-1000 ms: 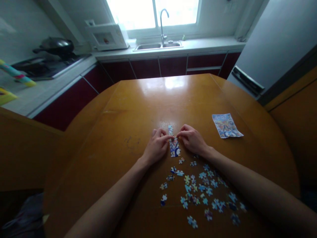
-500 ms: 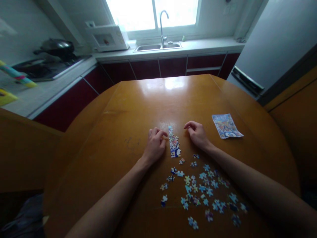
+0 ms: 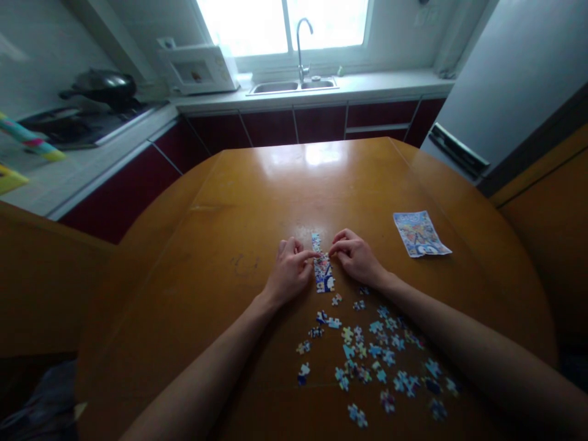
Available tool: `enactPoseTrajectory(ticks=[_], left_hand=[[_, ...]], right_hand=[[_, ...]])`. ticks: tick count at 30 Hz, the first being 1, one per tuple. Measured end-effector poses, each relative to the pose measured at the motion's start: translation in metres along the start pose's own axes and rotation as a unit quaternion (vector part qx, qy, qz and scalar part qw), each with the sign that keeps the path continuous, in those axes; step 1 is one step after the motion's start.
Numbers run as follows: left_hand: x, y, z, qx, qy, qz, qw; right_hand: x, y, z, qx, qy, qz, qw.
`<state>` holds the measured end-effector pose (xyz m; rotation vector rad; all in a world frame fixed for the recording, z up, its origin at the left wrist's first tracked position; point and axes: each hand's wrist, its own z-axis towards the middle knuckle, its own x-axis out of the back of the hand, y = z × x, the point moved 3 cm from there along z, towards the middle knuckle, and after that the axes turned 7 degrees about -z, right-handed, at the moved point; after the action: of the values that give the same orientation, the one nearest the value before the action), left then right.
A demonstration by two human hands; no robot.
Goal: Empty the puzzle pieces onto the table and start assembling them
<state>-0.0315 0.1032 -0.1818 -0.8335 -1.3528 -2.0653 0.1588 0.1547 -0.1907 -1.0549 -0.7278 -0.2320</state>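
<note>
Left hand (image 3: 290,271), fingers curled, index tip pressing left edge of joined puzzle strip (image 3: 322,267) at centre of wooden table (image 3: 220,226). Right hand (image 3: 356,255) pinches strip's right edge, fingers closed on it. Loose puzzle pieces (image 3: 372,352) scattered below; printed reference picture (image 3: 420,233) far right.

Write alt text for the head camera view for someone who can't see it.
Left hand and right hand press fingertips on a joined strip of jigsaw pieces on a wooden table. Loose pieces lie nearer; a printed picture sheet lies to the right.
</note>
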Motion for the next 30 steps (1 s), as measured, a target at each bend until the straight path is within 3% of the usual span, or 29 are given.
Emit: enactPoseTrajectory(ticks=[6, 13, 19, 25, 30], left_hand=[[-0.0001, 0.0008, 0.0000, -0.010, -0.012, 0.009, 1.000], [-0.0007, 0.0003, -0.0001, -0.009, -0.014, 0.004, 1.000], [0.0027, 0.0017, 0.0007, -0.001, 0.014, -0.026, 1.000], [0.0006, 0.0035, -0.0003, -0.010, -0.020, -0.005, 1.000], [0.0015, 0.0062, 0.0002, -0.016, -0.031, 0.000, 0.999]], right_hand=[[-0.0004, -0.0040, 0.0001, 0.019, -0.021, -0.058, 0.998], [-0.0015, 0.0035, 0.0024, -0.001, 0.025, 0.020, 0.999], [-0.0028, 0.0025, 0.0007, 0.004, 0.010, -0.002, 1.000], [-0.0041, 0.0009, -0.0002, 0.015, -0.004, -0.044, 0.999], [-0.0028, 0.0023, 0.0021, 0.011, 0.013, -0.011, 1.000]])
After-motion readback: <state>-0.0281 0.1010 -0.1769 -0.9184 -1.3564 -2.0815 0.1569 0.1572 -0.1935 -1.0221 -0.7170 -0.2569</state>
